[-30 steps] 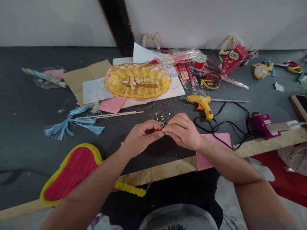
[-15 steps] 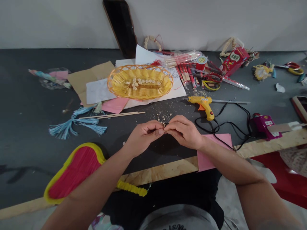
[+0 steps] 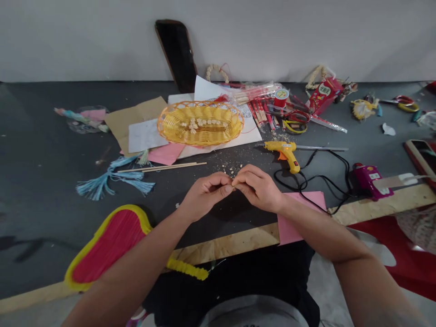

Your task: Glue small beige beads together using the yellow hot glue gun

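Fingertip to fingertip, my left hand point(image 3: 204, 194) and my right hand point(image 3: 258, 188) meet over the dark tabletop. Both are closed in a pinch around something tiny between them, too small and too covered to name. Just beyond the fingers lie small pale bits point(image 3: 231, 170) and crumbs. Farther back, a yellow woven basket point(image 3: 200, 136) holds several small pale pieces. Two thin wooden sticks point(image 3: 170, 167) lie left of my hands, across a blue tassel point(image 3: 102, 181). To the right rests a yellow glue gun point(image 3: 286, 152) with a grey stick in its back.
A red and yellow fan-shaped piece point(image 3: 112, 245) lies under my left forearm. Pink paper point(image 3: 296, 227) sits under the right one. The glue gun's black cord point(image 3: 335, 170) loops on the right. Scissors point(image 3: 299, 118), a red thread spool point(image 3: 281, 97) and a leaning phone point(image 3: 177, 54) are behind.
The view has tilted up slightly, so the background sits lower in the picture. My hands keep the same pinch at nearly the same place.
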Demonstrator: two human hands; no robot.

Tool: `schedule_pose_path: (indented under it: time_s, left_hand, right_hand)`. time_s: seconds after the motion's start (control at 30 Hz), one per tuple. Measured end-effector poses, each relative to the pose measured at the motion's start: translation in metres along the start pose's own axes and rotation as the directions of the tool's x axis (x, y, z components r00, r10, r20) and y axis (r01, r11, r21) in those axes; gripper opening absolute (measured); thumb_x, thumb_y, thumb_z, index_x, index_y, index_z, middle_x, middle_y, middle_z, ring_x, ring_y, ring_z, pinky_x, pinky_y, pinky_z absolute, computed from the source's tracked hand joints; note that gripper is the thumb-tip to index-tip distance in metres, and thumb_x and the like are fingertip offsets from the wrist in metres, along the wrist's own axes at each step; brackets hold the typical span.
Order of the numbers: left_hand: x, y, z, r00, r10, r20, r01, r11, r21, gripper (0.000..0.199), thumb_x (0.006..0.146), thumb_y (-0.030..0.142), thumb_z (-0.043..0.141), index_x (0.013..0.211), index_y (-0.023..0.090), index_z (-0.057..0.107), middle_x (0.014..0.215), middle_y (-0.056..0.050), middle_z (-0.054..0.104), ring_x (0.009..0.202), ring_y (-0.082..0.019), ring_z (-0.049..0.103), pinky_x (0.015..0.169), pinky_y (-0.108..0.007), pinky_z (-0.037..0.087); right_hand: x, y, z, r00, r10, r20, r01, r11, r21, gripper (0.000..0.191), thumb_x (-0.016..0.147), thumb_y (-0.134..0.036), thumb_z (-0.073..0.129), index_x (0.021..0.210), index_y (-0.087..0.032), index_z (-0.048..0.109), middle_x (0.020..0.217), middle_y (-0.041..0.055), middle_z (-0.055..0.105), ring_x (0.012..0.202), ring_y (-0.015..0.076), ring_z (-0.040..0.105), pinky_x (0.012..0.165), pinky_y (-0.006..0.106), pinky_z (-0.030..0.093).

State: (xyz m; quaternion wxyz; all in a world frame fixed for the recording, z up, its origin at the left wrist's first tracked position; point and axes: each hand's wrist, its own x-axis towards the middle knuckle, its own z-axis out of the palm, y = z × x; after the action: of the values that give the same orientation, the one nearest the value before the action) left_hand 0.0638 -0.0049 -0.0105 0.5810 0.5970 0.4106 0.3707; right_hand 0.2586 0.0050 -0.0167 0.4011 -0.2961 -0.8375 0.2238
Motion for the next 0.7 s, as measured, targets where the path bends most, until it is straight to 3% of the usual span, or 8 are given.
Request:
schedule_pose_path:
  time_s: [0.1, 0.23, 0.33, 0.4, 0.47, 0.57, 0.7]
  left_hand:
    - [0.000, -0.001, -0.002, 1.000, 0.010, 0.009, -0.009, 0.996, -0.084, 0.024, 0.079, 0.039, 0.074, 0.075, 0.016, 0.071, 0.077, -0.004, 0.064, 0.073, -0.015, 0.054, 0.068, -0.028, 0.042]
    - [0.001, -0.004, -0.003, 0.999, -0.002, -0.047, -0.005, 0.989, -0.149, 0.022, 0.072, 0.037, 0.081, 0.077, 0.017, 0.074, 0.079, -0.006, 0.067, 0.075, -0.016, 0.058, 0.068, -0.028, 0.046]
    - [0.001, -0.008, -0.004, 0.997, -0.023, -0.078, 0.008, 0.983, -0.186, 0.021, 0.068, 0.035, 0.084, 0.075, 0.017, 0.074, 0.077, -0.005, 0.067, 0.073, -0.015, 0.057, 0.066, -0.026, 0.046]
    - [0.001, -0.009, -0.005, 0.996, -0.039, -0.082, 0.021, 0.976, -0.215, 0.020, 0.067, 0.033, 0.084, 0.075, 0.018, 0.075, 0.076, -0.004, 0.068, 0.072, -0.013, 0.057, 0.066, -0.024, 0.046]
    - [0.001, -0.010, -0.006, 0.997, -0.040, -0.071, 0.022, 0.969, -0.247, 0.018, 0.069, 0.033, 0.084, 0.076, 0.018, 0.075, 0.076, -0.003, 0.068, 0.072, -0.013, 0.058, 0.068, -0.024, 0.046]
    - [-0.001, -0.009, -0.006, 0.999, -0.028, -0.045, 0.015, 0.965, -0.260, 0.016, 0.074, 0.034, 0.080, 0.075, 0.019, 0.076, 0.077, -0.004, 0.070, 0.074, -0.013, 0.060, 0.071, -0.026, 0.046]
    - [-0.001, -0.006, -0.005, 0.997, -0.049, -0.056, 0.033, 0.967, -0.253, 0.024, 0.075, 0.042, 0.079, 0.075, 0.018, 0.076, 0.077, -0.006, 0.071, 0.074, -0.016, 0.061, 0.071, -0.029, 0.048]
  right_hand:
    - [0.009, -0.002, -0.011, 1.000, 0.026, 0.009, -0.026, 1.000, -0.016, 0.008, 0.097, -0.022, 0.052, 0.099, -0.019, 0.059, 0.090, 0.0055, 0.067, 0.082, 0.0154, 0.062, 0.076, 0.028, 0.052]
    - [0.034, 0.024, -0.058, 0.988, 0.142, 0.060, -0.116, 0.940, -0.321, 0.019, 0.094, -0.019, 0.050, 0.111, -0.018, 0.060, 0.099, 0.0090, 0.069, 0.089, 0.0196, 0.063, 0.082, 0.033, 0.052]
    - [0.051, 0.067, -0.104, 0.948, 0.317, 0.004, -0.249, 0.753, -0.609, 0.025, 0.094, -0.016, 0.044, 0.111, -0.016, 0.063, 0.107, 0.0140, 0.068, 0.102, 0.0261, 0.062, 0.091, 0.041, 0.050]
    - [0.055, 0.098, -0.129, 0.875, 0.484, -0.024, -0.328, 0.556, -0.764, 0.030, 0.090, -0.015, 0.048, 0.117, -0.012, 0.062, 0.116, 0.0189, 0.066, 0.109, 0.0312, 0.061, 0.095, 0.045, 0.048]
    - [0.054, 0.124, -0.144, 0.800, 0.600, -0.021, -0.341, 0.425, -0.839, 0.038, 0.087, -0.014, 0.051, 0.124, -0.010, 0.059, 0.120, 0.0209, 0.065, 0.113, 0.0331, 0.059, 0.095, 0.045, 0.048]
    - [0.050, 0.147, -0.152, 0.744, 0.668, 0.026, -0.305, 0.373, -0.876, 0.042, 0.086, -0.015, 0.053, 0.127, -0.009, 0.058, 0.120, 0.0217, 0.065, 0.111, 0.0336, 0.061, 0.093, 0.043, 0.049]
    - [0.053, 0.162, -0.151, 0.746, 0.656, 0.116, -0.231, 0.419, -0.878, 0.058, 0.083, -0.013, 0.053, 0.141, -0.011, 0.046, 0.121, 0.0208, 0.065, 0.106, 0.0325, 0.063, 0.089, 0.041, 0.049]
